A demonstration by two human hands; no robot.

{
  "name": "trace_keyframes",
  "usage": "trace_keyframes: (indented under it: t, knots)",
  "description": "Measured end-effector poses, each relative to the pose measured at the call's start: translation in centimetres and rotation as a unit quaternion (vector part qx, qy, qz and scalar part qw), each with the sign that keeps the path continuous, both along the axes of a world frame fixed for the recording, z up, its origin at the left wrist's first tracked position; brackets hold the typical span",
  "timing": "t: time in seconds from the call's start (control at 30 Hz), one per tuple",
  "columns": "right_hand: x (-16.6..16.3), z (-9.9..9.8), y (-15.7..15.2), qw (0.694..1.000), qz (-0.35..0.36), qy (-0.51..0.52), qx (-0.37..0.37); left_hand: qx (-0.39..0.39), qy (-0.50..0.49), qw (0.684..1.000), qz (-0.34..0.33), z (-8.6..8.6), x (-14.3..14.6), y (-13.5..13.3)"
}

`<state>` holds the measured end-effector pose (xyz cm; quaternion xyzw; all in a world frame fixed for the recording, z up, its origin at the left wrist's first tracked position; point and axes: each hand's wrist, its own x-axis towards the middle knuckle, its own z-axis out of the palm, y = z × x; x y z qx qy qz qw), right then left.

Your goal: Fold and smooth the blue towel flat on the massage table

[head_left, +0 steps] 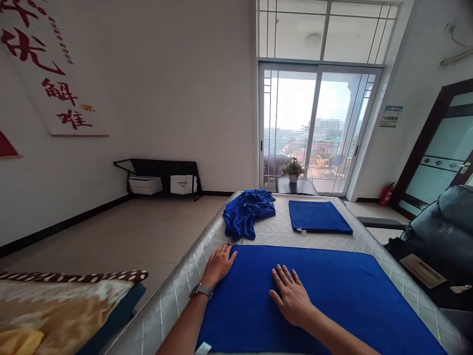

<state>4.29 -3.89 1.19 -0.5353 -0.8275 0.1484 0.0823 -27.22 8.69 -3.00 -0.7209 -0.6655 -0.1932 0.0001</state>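
A large blue towel (pixel 332 296) lies spread flat on a grey quilted mattress (pixel 177 291) in front of me. My left hand (pixel 219 265) rests at the towel's far left corner, fingers curled over its edge. My right hand (pixel 291 296) lies flat on the middle of the towel with fingers spread. Further back on the mattress sit a crumpled blue towel (pixel 247 212) on the left and a neatly folded blue towel (pixel 318 217) on the right.
A patterned cushion (pixel 62 305) lies at the lower left. A grey sofa (pixel 447 222) stands on the right. Beyond the mattress are a small dark table with a potted plant (pixel 293 170), glass balcony doors (pixel 318 128), a black low shelf (pixel 162 180) and a fire extinguisher (pixel 387 194).
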Motion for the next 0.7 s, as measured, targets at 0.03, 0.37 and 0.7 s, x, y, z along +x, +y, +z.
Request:
trace_keyframes:
  t: [0.03, 0.37, 0.7]
  knots:
    - [1.7, 0.1, 0.1, 1.000, -0.017, -0.009, 0.000, 0.000, -0.002, 1.000, 0.000, 0.0, 0.0, 0.0]
    - [21.9, -3.8, -0.5, 0.969, -0.220, -0.104, 0.048, -0.011, 0.018, 1.000, -0.005, 0.2, 0.0, 0.0]
    - [36.1, -5.6, -1.0, 0.931, -0.333, -0.139, 0.057, -0.022, 0.014, 1.000, 0.003, 1.1, 0.4, -0.6]
